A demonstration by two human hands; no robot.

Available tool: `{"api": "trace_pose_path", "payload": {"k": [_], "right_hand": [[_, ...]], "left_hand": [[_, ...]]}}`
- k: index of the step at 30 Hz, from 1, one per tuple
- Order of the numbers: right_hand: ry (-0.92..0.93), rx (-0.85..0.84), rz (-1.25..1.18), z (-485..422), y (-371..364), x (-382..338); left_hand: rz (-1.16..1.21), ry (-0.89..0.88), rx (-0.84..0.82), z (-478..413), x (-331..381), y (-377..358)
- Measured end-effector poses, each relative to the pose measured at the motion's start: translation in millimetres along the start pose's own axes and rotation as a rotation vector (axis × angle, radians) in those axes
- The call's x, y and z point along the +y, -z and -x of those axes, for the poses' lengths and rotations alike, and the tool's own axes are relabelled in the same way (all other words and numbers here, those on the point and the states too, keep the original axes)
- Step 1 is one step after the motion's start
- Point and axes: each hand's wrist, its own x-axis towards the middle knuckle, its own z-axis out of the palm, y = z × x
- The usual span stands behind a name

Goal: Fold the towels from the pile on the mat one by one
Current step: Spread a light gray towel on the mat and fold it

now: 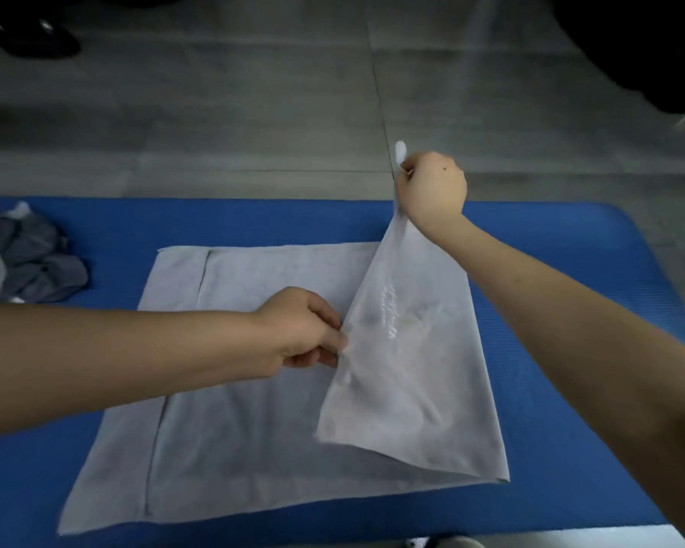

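Closest, a pale grey towel (254, 429) lies spread on the blue mat (570, 448), its right side lifted and folding leftward. Next, the left hand (301, 330) pinches the raised flap's edge between thumb and fingers. Farther off, the right hand (432, 187), fist closed, grips the flap's top corner, holding it up. A crumpled pile (20, 263) of towels sits at the mat's far left.

Bare forearms (135, 350); right grip (432, 187): dark spot, maybe mole.

Right hand (432, 187) lifting towel (254, 409) corner, left hand (301, 330) pinching edge
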Motion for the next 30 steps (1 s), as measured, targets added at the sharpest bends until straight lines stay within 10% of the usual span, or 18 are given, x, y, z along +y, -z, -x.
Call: {"api": "trace_pose_path", "payload": {"k": [19, 25, 30], "right_hand": [[-0.067, -0.415, -0.359, 70.5, -150.8, -295.3], [-0.063, -0.727, -0.416, 114.2, -200.7, -303.6], [0.032, -0.659, -0.261, 126.3, -197.9, -251.0]], "left_hand": [[0.153, -0.041, 0.327, 49.1, -208.8, 206.0], [-0.048, 0.092, 0.501, 17.1, -279.2, 207.3], [-0.301, 0.005, 0.707, -10.6, -284.2, 208.3]]}}
